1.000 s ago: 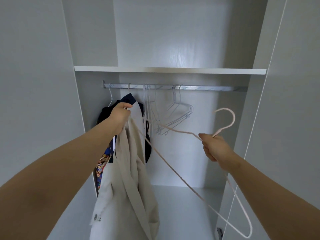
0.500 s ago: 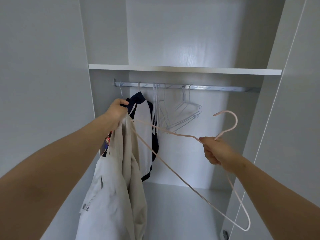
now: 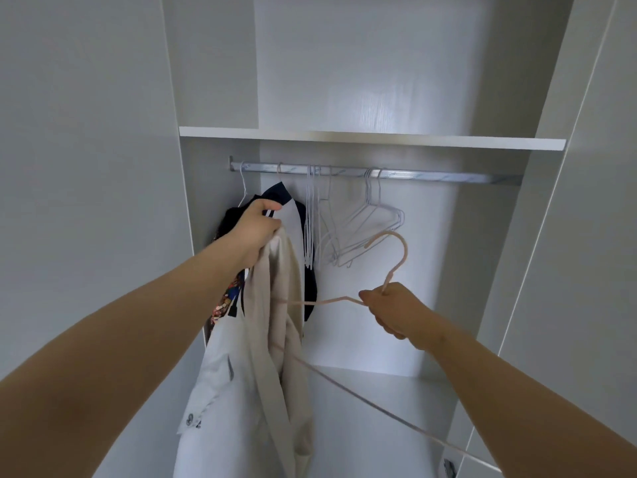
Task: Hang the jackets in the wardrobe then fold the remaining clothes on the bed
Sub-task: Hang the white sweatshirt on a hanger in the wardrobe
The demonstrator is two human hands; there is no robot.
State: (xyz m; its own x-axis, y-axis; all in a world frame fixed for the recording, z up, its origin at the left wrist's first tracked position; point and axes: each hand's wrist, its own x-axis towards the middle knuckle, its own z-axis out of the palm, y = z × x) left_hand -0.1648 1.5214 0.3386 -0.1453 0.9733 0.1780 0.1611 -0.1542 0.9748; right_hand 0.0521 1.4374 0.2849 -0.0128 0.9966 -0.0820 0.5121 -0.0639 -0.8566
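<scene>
Under the wardrobe rail (image 3: pixel 448 177), the pink hanger (image 3: pixel 401 250) gripped by the right hand (image 3: pixel 396 312) has now slipped its far end into the beige jacket (image 3: pixel 262 374), which the left hand (image 3: pixel 256 232) clutches at the collar, so hanging looks close.

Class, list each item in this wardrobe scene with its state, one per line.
beige jacket, off the rail, dangling from the left hand
pink hanger, off the rail, gripped by the right hand
white hangers, bare, on the rail
navy jacket, hung on the rail
wardrobe, open
</scene>
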